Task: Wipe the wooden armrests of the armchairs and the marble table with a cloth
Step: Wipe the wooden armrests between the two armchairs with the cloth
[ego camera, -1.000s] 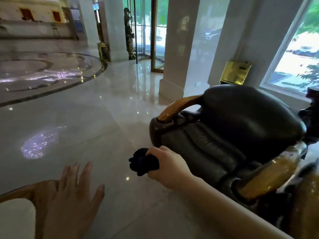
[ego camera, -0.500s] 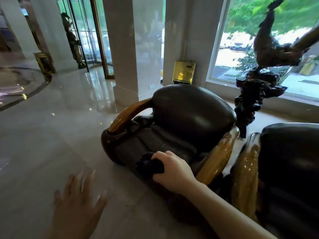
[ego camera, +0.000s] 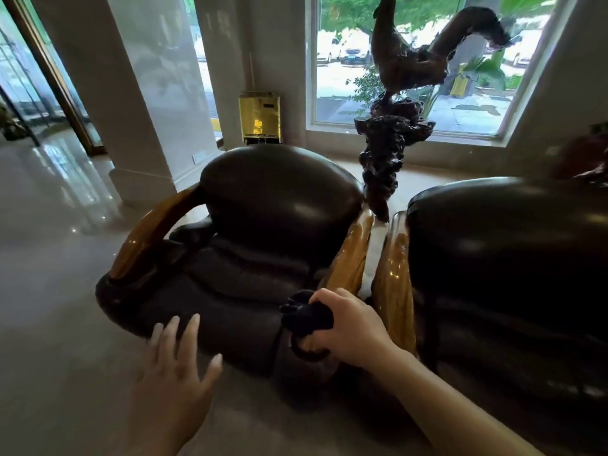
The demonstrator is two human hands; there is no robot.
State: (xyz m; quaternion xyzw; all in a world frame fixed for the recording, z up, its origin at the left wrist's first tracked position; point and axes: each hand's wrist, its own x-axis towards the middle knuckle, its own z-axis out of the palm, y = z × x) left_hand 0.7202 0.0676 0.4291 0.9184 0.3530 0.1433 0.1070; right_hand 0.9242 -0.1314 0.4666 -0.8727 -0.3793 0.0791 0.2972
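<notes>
A dark leather armchair (ego camera: 263, 205) with curved wooden armrests stands in front of me, one armrest on the left (ego camera: 148, 235) and one on the right (ego camera: 350, 258). My right hand (ego camera: 352, 327) is shut on a bunched dark cloth (ego camera: 306, 314) at the front end of the right armrest. My left hand (ego camera: 174, 380) hovers open, fingers spread, above the floor by the chair's front edge. A second dark armchair (ego camera: 506, 251) stands to the right, its wooden armrest (ego camera: 393, 278) close beside the first chair's.
A tall dark carved wood sculpture (ego camera: 394, 139) rises behind the gap between the chairs, before a window (ego camera: 411, 64). A white pillar (ego camera: 131, 93) and a brass box (ego camera: 260, 116) stand behind the left chair. Polished marble floor (ego camera: 49, 274) spreads to the left.
My view swung right and closer, bringing both armchairs and the sculpture into view. My right hand with the cloth has reached the front of the right armrest; my left hand stays open.
</notes>
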